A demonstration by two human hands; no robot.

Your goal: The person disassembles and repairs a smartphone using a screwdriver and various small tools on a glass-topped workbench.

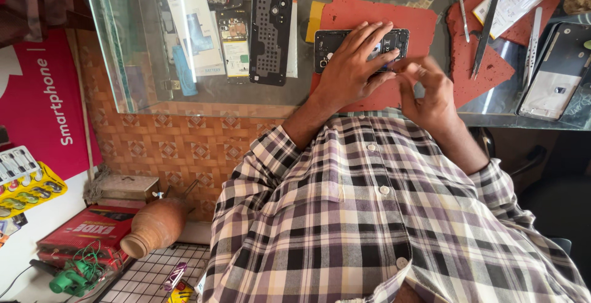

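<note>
On the red mat [363,16] atop the glass table [123,50], the left hand [354,63] lies spread over the opened phone [329,41], hiding its middle, while the right hand [428,90] pinches something too small to discern.

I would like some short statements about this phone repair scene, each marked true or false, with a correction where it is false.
1. The left hand lies flat on an opened phone. True.
2. The phone rests on a blue mat. False: it rests on a red mat.
3. The right hand is at the phone's lower right edge, its fingers bunched together. True.
4. The person wears a plain white shirt. False: the shirt is checked in dark and pale colours.
5. A pair of tweezers lies on a second red mat to the right. True.
6. The clay pot stands on the glass counter. False: it lies tilted low down, beside a red box.
</note>
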